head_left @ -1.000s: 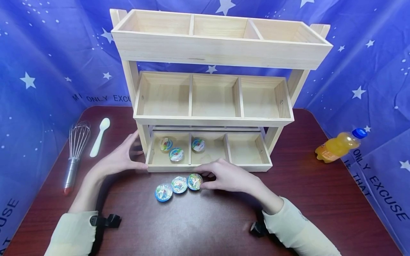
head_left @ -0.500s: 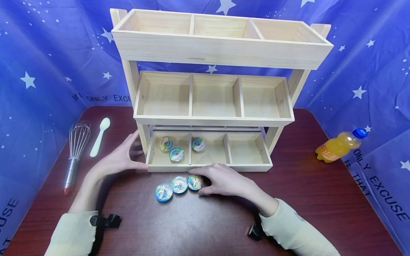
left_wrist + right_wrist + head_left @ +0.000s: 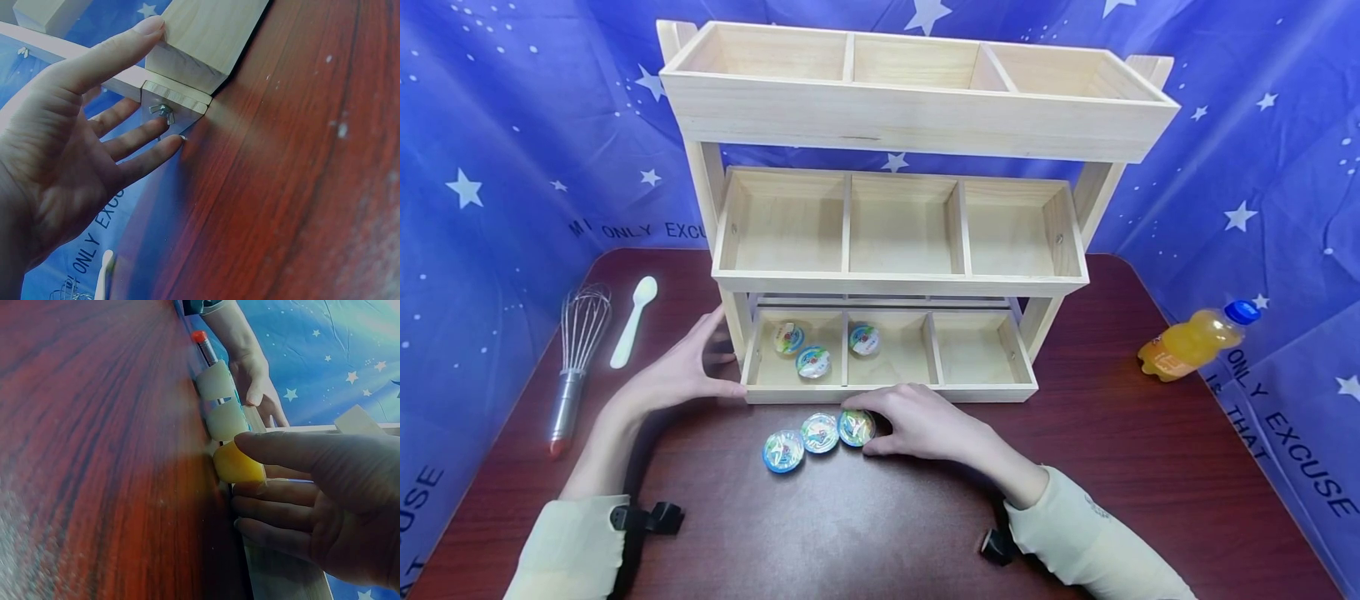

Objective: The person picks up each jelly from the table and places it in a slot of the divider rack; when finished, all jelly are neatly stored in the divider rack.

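Three jelly cups with printed foil lids stand in a slanted row before the wooden rack (image 3: pixel 883 283). My right hand (image 3: pixel 925 425) holds the rightmost jelly cup (image 3: pixel 855 427) between thumb and fingers; in the right wrist view this yellow cup (image 3: pixel 237 465) still sits on the table. Beside it are the middle cup (image 3: pixel 820 433) and the left cup (image 3: pixel 783 452), both whitish from the side. My left hand (image 3: pixel 670 371) is spread at the rack's lower left corner, its thumb touching the bottom tray (image 3: pixel 194 37) and its fingers near a wing nut (image 3: pixel 164 112).
Two jelly cups (image 3: pixel 812 362) lie in the bottom tray's left compartment, and one (image 3: pixel 864 340) in its middle compartment. A whisk (image 3: pixel 576 358) and a white spoon (image 3: pixel 634 323) lie at left. An orange drink bottle (image 3: pixel 1197 342) lies at right. Blue curtain surrounds the table.
My right hand has shifted slightly left and forward round the rightmost jelly cup, then stayed there. The left hand and the cups have not visibly moved.
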`<control>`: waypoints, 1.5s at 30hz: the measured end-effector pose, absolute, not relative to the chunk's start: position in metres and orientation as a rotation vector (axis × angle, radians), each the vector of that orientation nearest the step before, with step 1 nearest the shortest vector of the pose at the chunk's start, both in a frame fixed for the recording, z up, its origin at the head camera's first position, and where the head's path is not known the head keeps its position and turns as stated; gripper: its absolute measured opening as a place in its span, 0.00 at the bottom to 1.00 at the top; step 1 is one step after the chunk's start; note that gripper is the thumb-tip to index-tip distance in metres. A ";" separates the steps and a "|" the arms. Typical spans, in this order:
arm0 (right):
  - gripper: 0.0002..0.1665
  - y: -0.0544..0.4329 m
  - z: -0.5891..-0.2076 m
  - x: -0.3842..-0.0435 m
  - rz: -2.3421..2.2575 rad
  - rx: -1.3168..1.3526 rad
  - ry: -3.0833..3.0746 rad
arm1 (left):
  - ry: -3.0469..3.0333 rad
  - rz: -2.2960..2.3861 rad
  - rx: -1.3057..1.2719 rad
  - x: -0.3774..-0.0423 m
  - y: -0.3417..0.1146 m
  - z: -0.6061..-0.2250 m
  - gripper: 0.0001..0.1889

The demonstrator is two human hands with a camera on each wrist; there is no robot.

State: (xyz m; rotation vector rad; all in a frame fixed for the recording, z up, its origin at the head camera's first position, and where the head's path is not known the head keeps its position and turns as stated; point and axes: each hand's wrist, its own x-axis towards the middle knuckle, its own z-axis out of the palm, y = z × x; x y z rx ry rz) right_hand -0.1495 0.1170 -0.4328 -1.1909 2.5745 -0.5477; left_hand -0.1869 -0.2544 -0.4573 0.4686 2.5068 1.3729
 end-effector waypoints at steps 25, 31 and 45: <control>0.30 0.118 -0.429 -0.150 -0.569 -1.170 2.555 | 2.518 1.361 0.461 -0.187 -0.254 -0.457 0.71; 0.31 0.119 -0.427 -0.151 -0.590 -1.173 2.528 | 2.520 1.364 0.467 -0.186 -0.253 -0.456 0.71; 0.31 0.127 -0.421 -0.157 -0.732 -1.156 2.358 | 2.497 1.393 0.489 -0.187 -0.253 -0.457 0.71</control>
